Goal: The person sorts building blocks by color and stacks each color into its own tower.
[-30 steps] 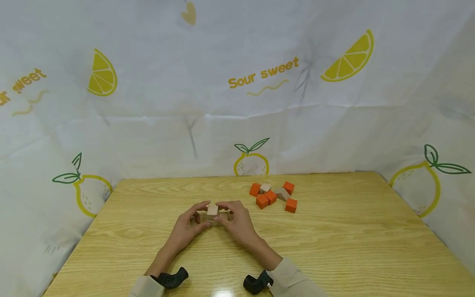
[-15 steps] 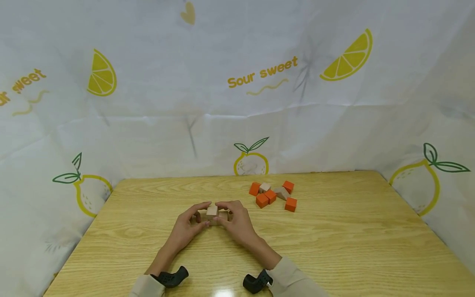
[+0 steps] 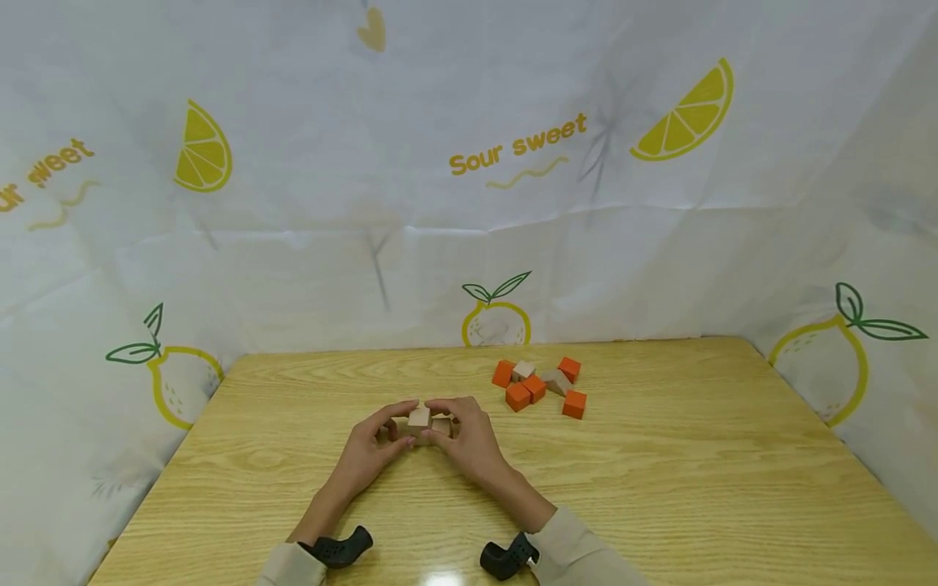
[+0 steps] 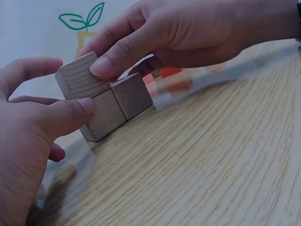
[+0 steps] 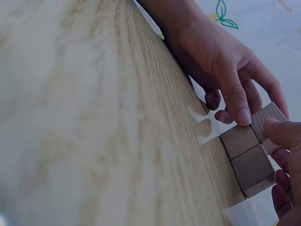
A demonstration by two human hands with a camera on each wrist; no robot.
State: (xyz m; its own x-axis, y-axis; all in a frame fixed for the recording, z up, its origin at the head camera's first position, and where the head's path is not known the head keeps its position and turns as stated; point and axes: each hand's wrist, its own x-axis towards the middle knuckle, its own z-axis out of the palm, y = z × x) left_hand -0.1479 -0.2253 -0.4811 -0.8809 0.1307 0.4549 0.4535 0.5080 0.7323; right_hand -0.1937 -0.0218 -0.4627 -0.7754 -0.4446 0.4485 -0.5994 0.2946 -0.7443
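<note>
White cloth (image 3: 330, 268) printed with lemons and the words "Sour sweet" is hung behind a wood-grained table (image 3: 659, 456), and in the head view the action is all centred on a small stack of plain wooden cubes. An upper cube (image 3: 420, 420) is framed there by the left hand (image 3: 370, 448) on one side and the right hand (image 3: 466, 438) on the other. Farther back, to the right, five orange blocks (image 3: 517, 397) are scattered around a pale cube (image 3: 523, 371) and a wedge-shaped block (image 3: 558, 382).

Over to the left wrist: two cubes are set side by side on the table, touching, and the upper cube is stacked on the supporting cube (image 4: 107, 115), beside the neighbouring cube (image 4: 135, 96). Firmly pinched, that upper cube, with the right thumb laid across its front face! The supporting cube is gripped by the left hand, thumb pressed near its top edge; whether the upper cube is touched by the left index fingertip cannot be told.

From the right wrist, the trio is seen tilted, both thumbs planted on wood, while the right hand is cut off by the frame's edge and its other fingers are partly hidden.
</note>
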